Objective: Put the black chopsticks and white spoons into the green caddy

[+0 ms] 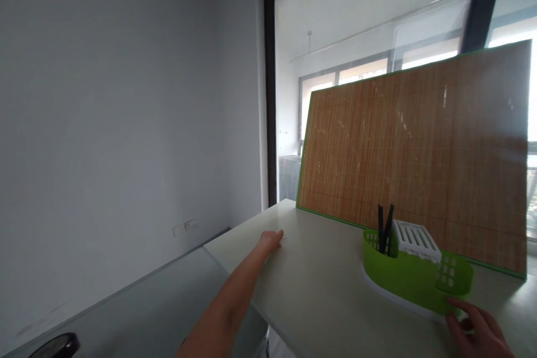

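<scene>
Where hands [478, 327] touch (the right), caddy [403, 277] stands.

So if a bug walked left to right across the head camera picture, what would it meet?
Black round thing, wall outlets, left hand, black sticks, white slatted rack, right hand.

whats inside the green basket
Black sticks stand in the left end of the green basket; a white slatted tray sits over the middle. Whatever lies lower is hidden by the walls.
</scene>
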Motion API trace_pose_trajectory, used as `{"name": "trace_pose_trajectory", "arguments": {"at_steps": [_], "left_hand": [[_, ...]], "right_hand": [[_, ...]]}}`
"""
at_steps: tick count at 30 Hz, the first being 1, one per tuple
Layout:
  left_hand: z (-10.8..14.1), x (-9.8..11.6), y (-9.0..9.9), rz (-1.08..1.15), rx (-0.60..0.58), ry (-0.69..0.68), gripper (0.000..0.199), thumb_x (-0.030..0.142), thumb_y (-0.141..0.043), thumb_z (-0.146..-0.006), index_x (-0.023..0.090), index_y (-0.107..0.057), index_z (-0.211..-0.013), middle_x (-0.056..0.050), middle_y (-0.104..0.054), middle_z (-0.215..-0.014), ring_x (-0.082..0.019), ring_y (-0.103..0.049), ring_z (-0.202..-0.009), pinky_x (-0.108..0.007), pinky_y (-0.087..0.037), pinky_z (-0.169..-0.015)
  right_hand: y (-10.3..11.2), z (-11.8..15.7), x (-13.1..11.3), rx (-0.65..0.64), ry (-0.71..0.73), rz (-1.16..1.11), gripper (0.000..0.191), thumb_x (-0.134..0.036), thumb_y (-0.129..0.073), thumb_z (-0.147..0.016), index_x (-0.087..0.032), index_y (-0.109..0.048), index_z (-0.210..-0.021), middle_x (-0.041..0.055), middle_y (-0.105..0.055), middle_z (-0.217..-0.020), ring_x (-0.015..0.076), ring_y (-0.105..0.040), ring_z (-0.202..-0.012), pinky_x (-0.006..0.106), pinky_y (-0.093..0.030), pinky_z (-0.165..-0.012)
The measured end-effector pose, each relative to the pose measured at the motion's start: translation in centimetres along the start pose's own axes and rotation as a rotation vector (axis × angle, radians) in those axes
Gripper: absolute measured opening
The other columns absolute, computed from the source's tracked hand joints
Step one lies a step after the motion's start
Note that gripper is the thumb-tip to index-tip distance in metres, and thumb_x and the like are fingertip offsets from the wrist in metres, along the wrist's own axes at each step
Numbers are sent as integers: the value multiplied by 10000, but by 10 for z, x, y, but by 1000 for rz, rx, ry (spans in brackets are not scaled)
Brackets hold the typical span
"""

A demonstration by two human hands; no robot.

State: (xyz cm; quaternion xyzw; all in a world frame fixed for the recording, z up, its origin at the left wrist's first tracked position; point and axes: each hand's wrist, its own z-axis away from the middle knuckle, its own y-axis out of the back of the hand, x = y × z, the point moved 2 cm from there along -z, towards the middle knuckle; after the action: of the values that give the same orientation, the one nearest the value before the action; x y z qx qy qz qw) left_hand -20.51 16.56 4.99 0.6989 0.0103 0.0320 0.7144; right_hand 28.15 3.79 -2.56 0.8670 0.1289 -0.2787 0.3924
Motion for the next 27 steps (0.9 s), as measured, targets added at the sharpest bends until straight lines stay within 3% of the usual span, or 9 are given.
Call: {"name": "trace_pose_trajectory", "arguments": {"at_steps": [7, 12, 16, 19, 21, 23, 27], "left_hand": [[4, -13, -21, -45, 63, -7, 412, 361, -517, -819, 254, -438, -1208, -79, -573, -1133, -240, -531, -1043, -351, -409, -842], [9, -18, -24, -33, 111, 25, 481, 467, -497, -780, 217, -467, -1190, -111, -555, -1157, -269, -546, -1012, -355, -415, -812], [13, -19, -15, 8, 125, 57, 555, 581, -484, -742, 172, -545, -1112, -145, -582, -1096, -308, -544, -996, -409, -413, -821], [14, -11, 4, 78, 181, 60, 603, 611, -471, -738, 130, -563, -1089, -189, -556, -1127, -351, -452, -1111, -454, -371, -882], [11, 7, 21, 157, 240, 34, 600, 592, -442, -771, 127, -533, -1140, -191, -500, -1214, -349, -350, -1203, -461, -325, -937], [5, 38, 38, 268, 279, -14, 567, 550, -400, -815, 147, -487, -1204, -160, -474, -1259, -316, -324, -1229, -441, -306, -965], [-10, 133, 59, 549, 228, -158, 452, 445, -469, -809, 192, -527, -1179, -76, -587, -1136, -236, -494, -1092, -336, -379, -920]], "right_hand": [[-1, 0, 2, -10, 6, 19, 430, -550, -359, -764, -248, -531, -1018, 56, -500, -999, 178, -571, -639, 317, -446, -569], [-2, 0, 1, -5, 2, 25, 424, -553, -359, -765, -256, -526, -1017, 48, -501, -999, 175, -566, -638, 311, -439, -558], [-1, 0, 1, 4, 8, 29, 418, -543, -361, -767, -255, -524, -1022, 42, -498, -982, 174, -563, -649, 306, -437, -559], [0, 0, 0, 24, 31, 16, 416, -537, -361, -768, -248, -524, -1019, 42, -493, -983, 170, -559, -649, 303, -438, -565], [1, 0, -2, 40, 46, 8, 414, -531, -362, -769, -243, -526, -1017, 40, -492, -976, 168, -558, -647, 303, -438, -568], [1, 1, -4, 48, 51, 14, 408, -528, -365, -773, -244, -529, -1015, 39, -495, -974, 169, -558, -645, 302, -435, -557], [3, 1, -6, 71, 56, 22, 396, -521, -378, -779, -247, -540, -1014, 46, -504, -976, 172, -554, -630, 301, -426, -529]]}}
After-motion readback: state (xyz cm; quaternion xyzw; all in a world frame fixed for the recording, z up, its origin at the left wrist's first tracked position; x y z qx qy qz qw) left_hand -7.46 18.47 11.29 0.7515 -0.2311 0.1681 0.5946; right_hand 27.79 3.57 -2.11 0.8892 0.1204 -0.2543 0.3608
